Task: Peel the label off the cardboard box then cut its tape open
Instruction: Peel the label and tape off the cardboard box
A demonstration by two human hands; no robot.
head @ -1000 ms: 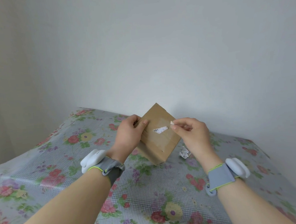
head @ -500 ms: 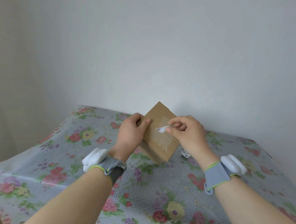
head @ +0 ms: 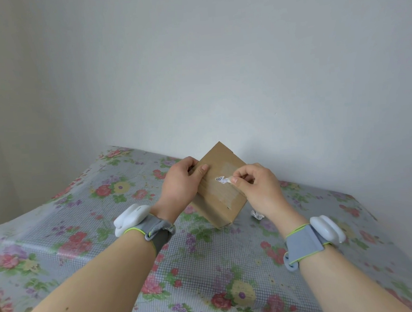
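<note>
Key relation: the label (head: 220, 179), a small white scrap with a barcode, lies just left of the right hand (head: 259, 188). Its loose end is caught in that hand's fingers (head: 235, 180), and its other end is stuck to the box face.
Label axis: roughly left to right across the frame, so peeling it probably means drawing rightward and away from the face.
Nearer hand: the right, which touches the label; the left is apart from it, at the box's upper-left edge.
Right fingers: thumb and forefinger pinched together on the label's end, the rest curled.
Left hand (head: 180, 181): clamped round the cardboard box (head: 217, 203), thumb flat on the face, bracing it.
Box position: centre of frame, tilted diamond-wise, lower corner on or just above the table.
Tape (head: 228, 195): a clear strip running down the face, seemingly uncut.
Table (head: 202, 271): covered in a floral, grid-printed plastic cloth; a crumpled white paper scrap (head: 257, 215) lies just right of the box.
Room: plain pale wall (head: 219, 70) close behind; no cutting tool in view.
Wrists: grey wristbands (head: 302, 242) carrying white pods.
</note>
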